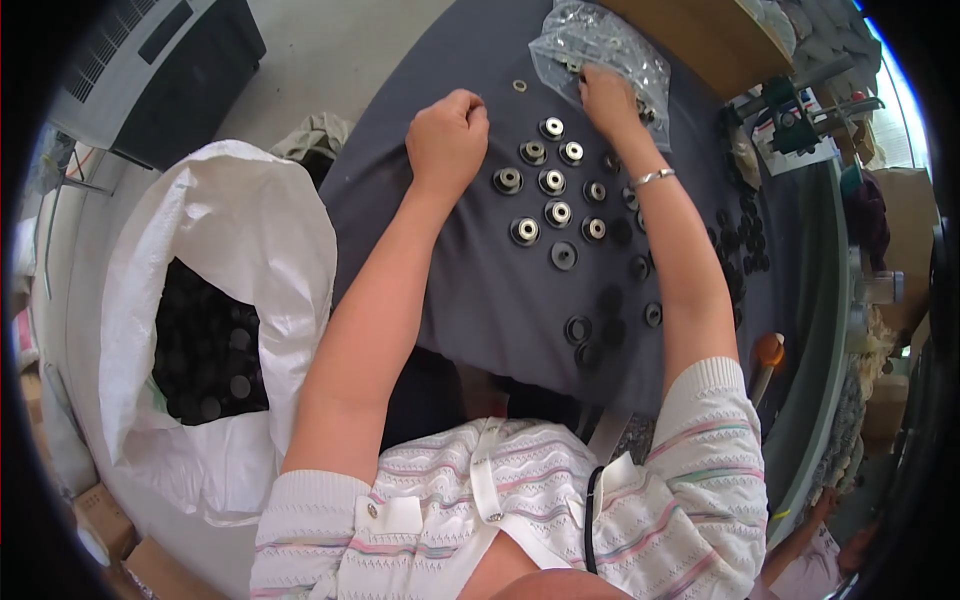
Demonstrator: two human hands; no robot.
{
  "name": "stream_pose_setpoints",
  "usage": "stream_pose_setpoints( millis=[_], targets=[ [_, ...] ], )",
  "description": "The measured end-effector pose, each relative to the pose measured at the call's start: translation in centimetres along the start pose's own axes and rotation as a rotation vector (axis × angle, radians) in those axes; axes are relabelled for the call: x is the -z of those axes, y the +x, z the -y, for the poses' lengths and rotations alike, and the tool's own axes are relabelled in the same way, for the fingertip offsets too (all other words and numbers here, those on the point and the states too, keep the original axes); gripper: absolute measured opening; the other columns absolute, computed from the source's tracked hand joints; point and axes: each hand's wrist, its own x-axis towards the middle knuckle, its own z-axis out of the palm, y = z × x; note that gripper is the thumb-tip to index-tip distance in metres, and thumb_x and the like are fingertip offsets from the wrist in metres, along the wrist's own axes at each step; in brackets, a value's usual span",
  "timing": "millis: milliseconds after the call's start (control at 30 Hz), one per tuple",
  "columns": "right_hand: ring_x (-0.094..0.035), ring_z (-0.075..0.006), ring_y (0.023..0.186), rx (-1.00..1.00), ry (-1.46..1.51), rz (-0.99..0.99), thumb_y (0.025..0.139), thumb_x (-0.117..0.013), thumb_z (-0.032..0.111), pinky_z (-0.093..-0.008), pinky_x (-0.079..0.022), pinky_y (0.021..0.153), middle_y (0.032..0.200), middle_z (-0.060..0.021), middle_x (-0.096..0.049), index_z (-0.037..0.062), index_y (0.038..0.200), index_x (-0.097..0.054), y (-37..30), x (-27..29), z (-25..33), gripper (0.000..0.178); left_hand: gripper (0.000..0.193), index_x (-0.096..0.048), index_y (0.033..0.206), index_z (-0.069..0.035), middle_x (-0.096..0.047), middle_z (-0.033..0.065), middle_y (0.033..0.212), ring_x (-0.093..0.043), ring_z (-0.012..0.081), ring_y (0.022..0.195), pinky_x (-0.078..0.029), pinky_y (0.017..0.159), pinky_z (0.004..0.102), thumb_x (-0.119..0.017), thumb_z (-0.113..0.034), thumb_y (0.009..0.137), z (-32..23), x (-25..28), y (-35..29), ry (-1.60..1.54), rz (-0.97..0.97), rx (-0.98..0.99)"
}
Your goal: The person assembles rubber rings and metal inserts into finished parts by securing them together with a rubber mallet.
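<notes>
My left hand (447, 135) is curled into a fist above the grey cloth-covered table (470, 290), just left of a group of several black round parts with metal rings in them (549, 182). Whether the fist holds small pieces I cannot tell. My right hand (606, 98) reaches into a clear plastic bag of small metal rings (600, 45) at the table's far edge, fingers pinching among the rings. A loose metal ring (519, 86) lies on the cloth between the hands. Plain black round parts (600, 330) lie nearer to me.
A large white sack (215, 300) holding many black round parts stands open at my left. A dark appliance (165, 75) sits on the floor at far left. More black parts (740, 240) pile at the table's right side, beside a green machine (790, 110) and cardboard boxes (900, 230).
</notes>
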Motion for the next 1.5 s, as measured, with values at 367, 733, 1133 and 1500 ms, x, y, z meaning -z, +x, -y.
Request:
stream_pose_setpoints(
  millis=[367, 733, 1133, 1500],
  targets=[
    [-0.062, -0.028, 0.073, 0.073, 0.567, 0.121, 0.076, -0.065, 0.004, -0.0349, -0.051, 0.065, 0.085, -0.0136, -0.059, 0.0, 0.099, -0.063, -12.3, 10.6, 6.5, 0.024, 0.013, -0.068, 0.083, -0.008, -0.068, 0.0114, 0.074, -0.066, 0.0313, 0.072, -0.051, 0.065, 0.0399, -0.06, -0.018, 0.081, 0.5, 0.1, -0.1, -0.034, 0.039, 0.055],
    [-0.059, -0.0302, 0.077, 0.174, 0.571, 0.163, 0.075, -0.067, 0.003, -0.0389, -0.05, 0.069, 0.086, -0.0108, -0.055, 0.0001, 0.094, -0.062, -19.7, 11.4, 9.7, 0.02, 0.014, -0.069, 0.085, -0.01, -0.068, 0.0103, 0.074, -0.066, 0.0289, 0.072, -0.051, 0.066, 0.0379, -0.06, -0.02, 0.081, 0.7, -0.1, -0.1, -0.026, 0.042, 0.054],
    [-0.06, -0.0289, 0.079, 0.293, 0.482, 0.109, 0.074, -0.069, 0.004, -0.0374, -0.051, 0.068, 0.087, -0.0108, -0.055, 0.0008, 0.093, -0.063, -19.2, 11.2, 10.0, 0.02, 0.015, -0.069, 0.085, -0.009, -0.068, 0.0113, 0.076, -0.066, 0.0309, 0.074, -0.051, 0.067, 0.0395, -0.06, -0.02, 0.082, 0.9, 0.0, 0.0, 0.003, 0.031, 0.021],
    [-0.057, -0.0367, 0.103, 0.102, 0.211, -0.029, 0.089, -0.048, 0.007, -0.0426, -0.047, 0.088, 0.112, -0.018, -0.06, 0.0037, 0.114, -0.059, -5.8, 5.3, 3.3, 0.028, 0.013, -0.068, 0.085, -0.008, -0.068, 0.0119, 0.076, -0.066, 0.031, 0.074, -0.051, 0.066, 0.0396, -0.061, -0.017, 0.081, 0.2, 0.2, -0.1, -0.02, 0.038, 0.048]
  ],
)
